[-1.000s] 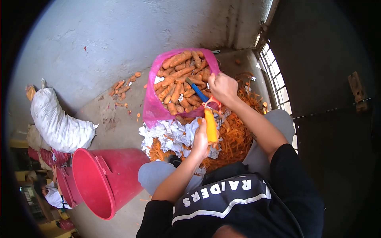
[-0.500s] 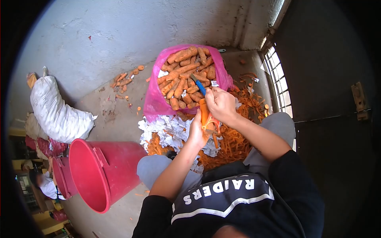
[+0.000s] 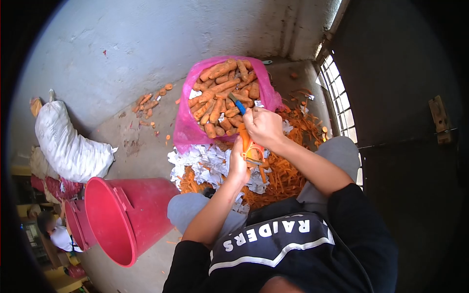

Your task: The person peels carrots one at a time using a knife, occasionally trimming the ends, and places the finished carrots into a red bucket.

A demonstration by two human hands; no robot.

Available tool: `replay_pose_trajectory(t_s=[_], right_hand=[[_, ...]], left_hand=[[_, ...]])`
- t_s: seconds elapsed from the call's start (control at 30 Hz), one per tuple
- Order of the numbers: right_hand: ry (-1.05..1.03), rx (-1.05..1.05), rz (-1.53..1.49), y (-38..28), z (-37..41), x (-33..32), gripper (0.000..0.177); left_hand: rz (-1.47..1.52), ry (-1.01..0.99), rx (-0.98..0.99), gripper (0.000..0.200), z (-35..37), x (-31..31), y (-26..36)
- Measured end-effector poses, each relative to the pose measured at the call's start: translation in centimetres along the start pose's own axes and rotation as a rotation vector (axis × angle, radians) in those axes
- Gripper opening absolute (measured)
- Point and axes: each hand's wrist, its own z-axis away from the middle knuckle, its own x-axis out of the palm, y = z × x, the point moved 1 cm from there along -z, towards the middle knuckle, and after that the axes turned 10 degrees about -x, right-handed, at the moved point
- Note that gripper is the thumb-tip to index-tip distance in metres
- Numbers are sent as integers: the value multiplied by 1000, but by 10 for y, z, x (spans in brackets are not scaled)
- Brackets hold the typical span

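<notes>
My left hand (image 3: 239, 158) is wrapped round a peeled orange carrot (image 3: 244, 139), holding it upright above the peelings. An orange peeler (image 3: 254, 154) lies across the carrot's lower part. My right hand (image 3: 264, 128) is closed beside it, with a blue-handled knife (image 3: 238, 104) sticking out past the fingers towards the bag. Just beyond the hands, a pink bag (image 3: 183, 124) stands open, full of unpeeled carrots (image 3: 215, 93). Which fingers hold the peeler is partly hidden.
Crumpled paper (image 3: 205, 163) and orange peelings (image 3: 283, 183) cover the floor between my knees. A large red bucket (image 3: 146, 210) is at the left, with a white sack (image 3: 71, 141) behind it. Carrot pieces (image 3: 147, 101) lie near the wall. Another person (image 3: 61, 237) is at the far left.
Both hands have shifted slightly left, the right one lower against the carrot. The whole view has moved a little.
</notes>
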Motion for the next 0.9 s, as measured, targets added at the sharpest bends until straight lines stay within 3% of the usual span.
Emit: replay_pose_trajectory(t_s=[0.13,0.27,0.4,0.5,0.6,0.7,0.9], right_hand=[[-43,89,19,3,-3,9,46],[-86,150,-27,3,-3,8,49],[13,11,-12,7,1,11,50],[-25,34,-9,8,2,10,50],[-158,117,-23,8,1,9,49],[-166,65,-39,8,1,8,49],[-247,-45,-47,6,1,10,49]], left_hand=[[41,81,45,40,-13,-14,-3],[-31,11,28,42,-15,-24,-7],[55,47,-152,41,-7,-16,-6],[47,-58,-192,39,-8,-19,-8],[44,-37,-210,38,-7,-17,-8],[98,-50,-263,37,-3,-12,-8],[175,-271,-459,37,-9,-26,-18]])
